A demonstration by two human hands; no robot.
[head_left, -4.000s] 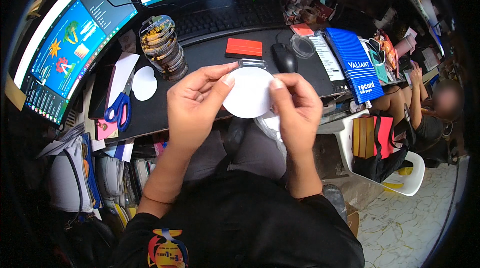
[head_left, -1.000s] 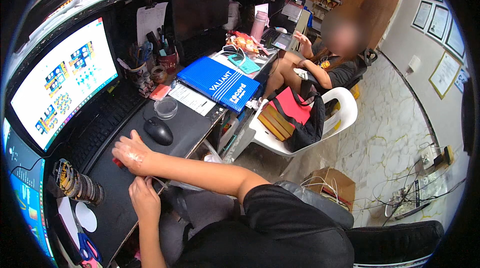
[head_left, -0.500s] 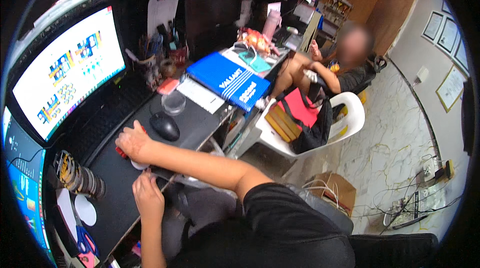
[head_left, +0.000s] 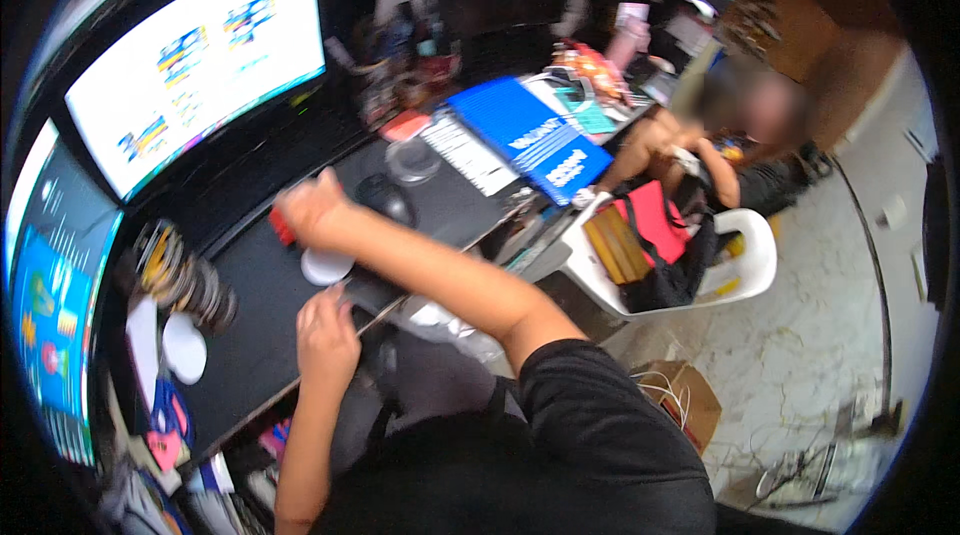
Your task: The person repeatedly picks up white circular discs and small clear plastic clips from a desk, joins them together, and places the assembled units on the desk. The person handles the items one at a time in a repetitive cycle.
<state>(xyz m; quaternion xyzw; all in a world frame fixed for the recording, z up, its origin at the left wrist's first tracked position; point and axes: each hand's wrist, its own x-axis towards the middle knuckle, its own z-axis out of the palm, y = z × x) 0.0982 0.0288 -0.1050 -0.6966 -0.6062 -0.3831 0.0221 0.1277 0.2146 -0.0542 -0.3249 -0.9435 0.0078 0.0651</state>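
My right hand reaches over the black desk and is closed over a small red object, whose kind is mostly hidden beneath the palm. Just under that hand lies a white round disc. Nearer the desk's front edge my left hand is held with its fingers drawn together near the disc. Whether something small is pinched there cannot be made out. A black computer mouse sits right of my right wrist, partly behind the forearm.
Two screens stand at the left, beside a stack of round rings. Blue-handled scissors and another white disc lie nearby. Right are a clear round dish, blue folder and loaded white chair; a person sits beyond.
The whole view has swung, so the desk and screens appear farther right. More of the white disc shows below my right hand. Both hands stay close to the same spot on the desk.
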